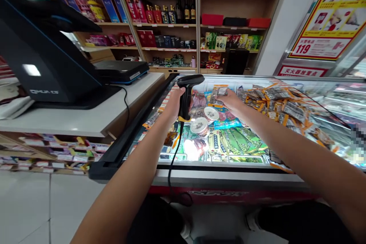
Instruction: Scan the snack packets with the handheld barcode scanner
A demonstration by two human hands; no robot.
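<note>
Item one: a black handheld scanner (185, 101), yellow at the base of its grip, held upright in the left hand (173, 102) above the chest freezer (217, 175). Its head extends toward 3 o'clock. A black cable (175, 156) leaves the base of the grip, drops toward 6 o'clock over the freezer's near edge and ends in a slack loop below it.

Item two: a flat packet (214, 100) with orange edges, at 3 o'clock from the scanner and apart from it. The right hand (230, 100) grips its right side; a pale, dark-lined label faces up.
</note>
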